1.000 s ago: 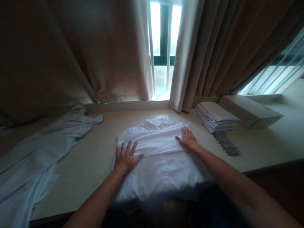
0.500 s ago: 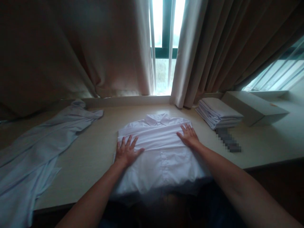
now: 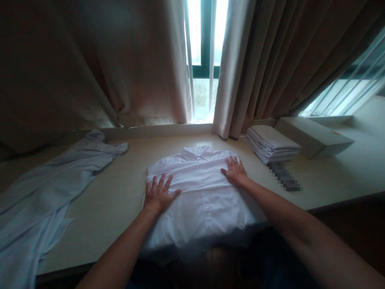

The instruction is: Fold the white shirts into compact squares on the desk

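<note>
A white collared shirt [image 3: 200, 192] lies partly folded on the pale table [image 3: 120, 196], collar toward the window, its lower hem hanging over the near edge. My left hand [image 3: 158, 194] rests flat on the shirt's left side, fingers spread. Flat on the right side, near the shoulder, lies my right hand [image 3: 234, 172], fingers also apart. Neither hand grips the cloth.
An unfolded pale blue shirt [image 3: 45, 188] sprawls over the table's left part. A stack of folded white shirts [image 3: 272, 148] sits at the right, with a long white box [image 3: 313, 136] behind it. Brown curtains [image 3: 90, 68] hang along the window sill.
Both hands stay pressed flat on the shirt in nearly the same spots. Only the view has shifted slightly.
</note>
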The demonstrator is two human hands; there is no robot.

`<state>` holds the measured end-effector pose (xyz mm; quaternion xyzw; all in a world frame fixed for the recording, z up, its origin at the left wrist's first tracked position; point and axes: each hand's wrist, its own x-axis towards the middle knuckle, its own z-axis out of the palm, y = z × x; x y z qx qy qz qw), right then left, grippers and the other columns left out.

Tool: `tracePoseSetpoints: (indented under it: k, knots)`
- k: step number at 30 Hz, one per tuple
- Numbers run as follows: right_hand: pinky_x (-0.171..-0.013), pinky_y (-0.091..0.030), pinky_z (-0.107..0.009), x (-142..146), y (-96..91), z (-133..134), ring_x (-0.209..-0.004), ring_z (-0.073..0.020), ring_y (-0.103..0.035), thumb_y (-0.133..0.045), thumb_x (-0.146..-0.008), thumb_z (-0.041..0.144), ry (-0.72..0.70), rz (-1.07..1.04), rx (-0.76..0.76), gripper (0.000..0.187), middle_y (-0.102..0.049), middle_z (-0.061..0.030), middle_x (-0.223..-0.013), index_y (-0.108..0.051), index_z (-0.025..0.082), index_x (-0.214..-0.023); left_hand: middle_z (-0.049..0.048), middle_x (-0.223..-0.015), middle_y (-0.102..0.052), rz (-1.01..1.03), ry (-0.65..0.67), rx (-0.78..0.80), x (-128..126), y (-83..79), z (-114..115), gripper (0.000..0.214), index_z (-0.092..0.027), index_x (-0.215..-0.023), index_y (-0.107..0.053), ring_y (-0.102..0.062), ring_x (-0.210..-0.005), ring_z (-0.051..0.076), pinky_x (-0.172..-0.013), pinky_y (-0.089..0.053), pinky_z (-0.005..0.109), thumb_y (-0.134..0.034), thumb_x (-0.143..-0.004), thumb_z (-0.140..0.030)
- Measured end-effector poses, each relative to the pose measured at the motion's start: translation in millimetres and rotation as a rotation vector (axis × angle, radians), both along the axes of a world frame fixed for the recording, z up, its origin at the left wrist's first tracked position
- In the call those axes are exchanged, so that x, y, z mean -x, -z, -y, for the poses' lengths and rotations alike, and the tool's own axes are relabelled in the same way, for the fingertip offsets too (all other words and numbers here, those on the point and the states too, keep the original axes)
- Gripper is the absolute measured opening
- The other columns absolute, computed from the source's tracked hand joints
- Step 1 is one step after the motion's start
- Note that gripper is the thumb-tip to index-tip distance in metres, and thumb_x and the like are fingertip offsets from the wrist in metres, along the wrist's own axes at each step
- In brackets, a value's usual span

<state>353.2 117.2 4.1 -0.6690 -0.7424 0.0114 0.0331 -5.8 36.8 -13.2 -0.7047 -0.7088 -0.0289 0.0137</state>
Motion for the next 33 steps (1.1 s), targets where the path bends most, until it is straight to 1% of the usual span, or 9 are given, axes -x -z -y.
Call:
tracePoseSetpoints:
  k: [2,4,6,8,10,13,17,23,33]
  knots:
    - [-0.115,0.004,-0.046,12.9,-6.5,9.1,-0.146,-0.0256,0.001,-0.022,-0.092,0.068,-0.077,-0.011,-0.076,0.077,-0.009,-0.0094,-0.16,-0.02,0.019,-0.152,0.0048,-0.159,-0.019,0.001,0.006,-0.003,0.5,1.2,-1.9,0.084,-0.032,-0.15,-0.021,-0.011,-0.145,0.037,-0.113,-0.004,0.055,-0.028,-0.079,-0.077]
    - [-0.115,0.003,-0.047,28.6,-9.4,20.7,-0.146,-0.0262,0.0,-0.021,-0.09,0.071,-0.185,-0.037,-0.097,0.076,-0.008,-0.0067,-0.16,-0.021,0.026,-0.152,0.0052,-0.159,-0.019,0.003,0.008,-0.009,0.7,2.3,-4.8,0.085,-0.033,-0.15,-0.022,-0.011,-0.145,0.037,-0.113,-0.003,0.056,-0.026,-0.079,-0.078]
    - [-0.115,0.001,-0.048,42.2,-8.1,29.9,-0.146,-0.0271,-0.003,-0.019,-0.09,0.072,-0.258,-0.059,-0.016,0.074,-0.011,-0.0043,-0.16,-0.023,0.031,-0.151,0.0056,-0.159,-0.02,0.003,0.003,-0.009,0.9,3.0,-8.2,0.086,-0.033,-0.15,-0.022,-0.011,-0.144,0.038,-0.113,-0.003,0.057,-0.026,-0.078,-0.079]
    - [-0.114,-0.001,-0.051,50.3,-4.3,32.9,-0.146,-0.0277,-0.005,-0.016,-0.09,0.073,-0.261,-0.075,0.073,0.073,-0.014,-0.0036,-0.159,-0.024,0.033,-0.15,0.0052,-0.159,-0.02,0.001,0.003,-0.006,1.4,3.4,-12.0,0.085,-0.033,-0.15,-0.022,-0.01,-0.145,0.038,-0.113,-0.003,0.057,-0.025,-0.078,-0.079]
    - [-0.114,-0.001,-0.051,52.8,-0.6,29.0,-0.146,-0.0275,-0.005,-0.016,-0.09,0.073,-0.241,-0.083,0.104,0.073,-0.014,-0.0033,-0.159,-0.023,0.033,-0.151,0.0044,-0.159,-0.019,0.0,0.007,0.002,2.3,3.8,-16.7,0.085,-0.033,-0.15,-0.021,-0.01,-0.145,0.037,-0.113,-0.003,0.056,-0.025,-0.078,-0.079]
    - [-0.114,0.001,-0.05,51.5,2.2,16.4,-0.146,-0.0271,-0.003,-0.018,-0.089,0.073,-0.241,-0.077,0.105,0.073,-0.012,-0.0022,-0.16,-0.022,0.034,-0.151,0.0042,-0.159,-0.019,0.004,0.014,0.003,4.4,5.1,-26.0,0.086,-0.034,-0.15,-0.02,-0.011,-0.145,0.037,-0.113,-0.004,0.055,-0.026,-0.078,-0.08]
    - [-0.114,0.001,-0.05,51.2,3.0,0.9,-0.146,-0.0272,-0.005,-0.017,-0.089,0.074,-0.244,-0.065,0.098,0.073,-0.012,-0.0026,-0.16,-0.022,0.034,-0.151,0.0048,-0.159,-0.02,0.004,0.012,-0.008,6.9,7.9,-40.5,0.088,-0.033,-0.15,-0.02,-0.011,-0.144,0.038,-0.113,-0.004,0.057,-0.023,-0.077,-0.081]
    - [-0.114,0.0,-0.05,53.6,4.6,-15.9,-0.146,-0.0278,-0.006,-0.015,-0.089,0.074,-0.254,-0.052,0.101,0.074,-0.013,-0.0026,-0.16,-0.021,0.034,-0.151,0.0038,-0.16,-0.017,-0.001,0.0,0.009,7.6,8.7,-56.2,0.088,-0.033,-0.151,-0.019,-0.009,-0.145,0.038,-0.113,-0.004,0.056,-0.021,-0.077,-0.081]
    - [-0.114,-0.001,-0.051,56.2,3.3,-37.1,-0.145,-0.0277,-0.006,-0.015,-0.088,0.075,-0.251,-0.062,0.081,0.075,-0.012,-0.0022,-0.16,-0.022,0.035,-0.151,0.0044,-0.16,-0.017,0.021,0.002,0.011,8.6,8.3,-79.0,0.088,-0.033,-0.151,-0.019,-0.008,-0.144,0.038,-0.113,-0.004,0.056,-0.022,-0.077,-0.081]
